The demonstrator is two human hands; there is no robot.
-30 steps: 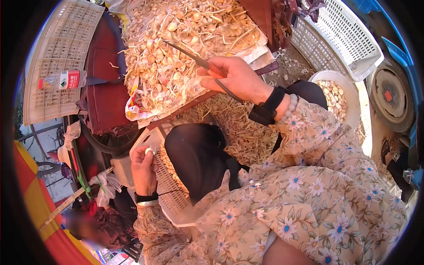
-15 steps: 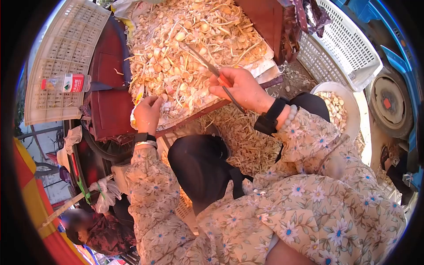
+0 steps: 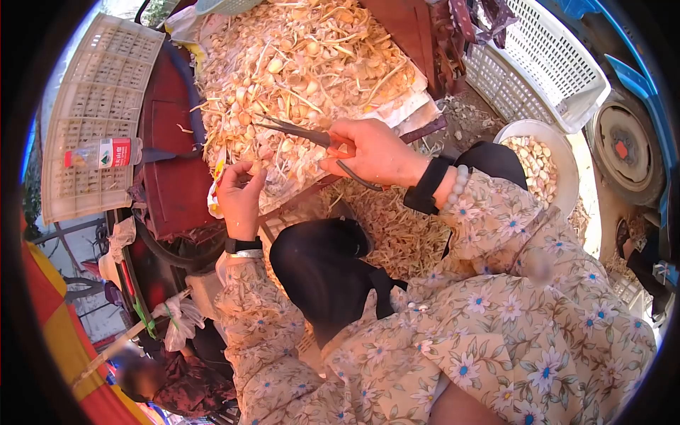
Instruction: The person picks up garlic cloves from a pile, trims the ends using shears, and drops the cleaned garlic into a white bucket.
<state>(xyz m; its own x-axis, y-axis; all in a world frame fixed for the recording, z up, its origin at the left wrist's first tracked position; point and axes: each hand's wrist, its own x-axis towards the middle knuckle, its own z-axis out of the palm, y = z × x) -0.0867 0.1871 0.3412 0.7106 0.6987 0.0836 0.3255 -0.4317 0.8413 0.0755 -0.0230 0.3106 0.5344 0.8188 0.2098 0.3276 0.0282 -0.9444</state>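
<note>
A large heap of garlic [image 3: 290,78], with loose bulbs, cloves, dry stalks and skins, covers a sheet in front of me. My right hand [image 3: 372,152] is closed round dark metal scissors [image 3: 301,132], whose slightly parted blades point left over the heap. At the heap's near left edge, my left hand [image 3: 242,195] pinches a small pale garlic piece [image 3: 255,168] between thumb and fingertips. The blade tips lie a little above and to the right of that piece, apart from it.
A white bucket [image 3: 564,170] with garlic cloves stands right, near a white basket [image 3: 559,64] and a wheel [image 3: 629,150]. A bottle [image 3: 106,154] lies on a crate [image 3: 88,92] at left. Stalks [image 3: 404,227] cover the ground. Another person [image 3: 188,382] is at lower left.
The scissors have turned from a steep slant to nearly level, and their blades now show apart. My left hand has shifted slightly right and down, with a garlic piece now visible at its fingertips.
</note>
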